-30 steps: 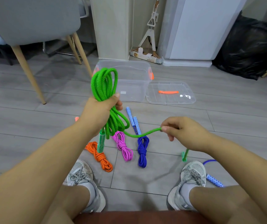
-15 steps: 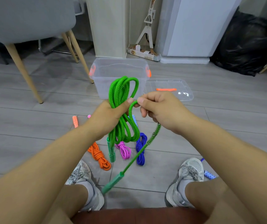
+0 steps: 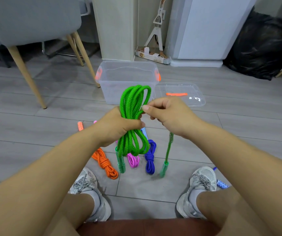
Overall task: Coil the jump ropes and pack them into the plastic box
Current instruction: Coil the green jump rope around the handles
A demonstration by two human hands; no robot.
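While left hand (image 3: pixel 118 126) grips, green rope coil (image 3: pixel 133 101) stands upright.

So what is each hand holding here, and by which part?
The left hand grips the green jump rope round the middle of its coil; the right hand pinches its loose tail strand beside the coil.

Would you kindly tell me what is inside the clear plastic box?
Through the clear walls of the plastic box nothing shows; it looks empty. The green rope, gripped by the left hand, covers part of its front, hiding that bit.
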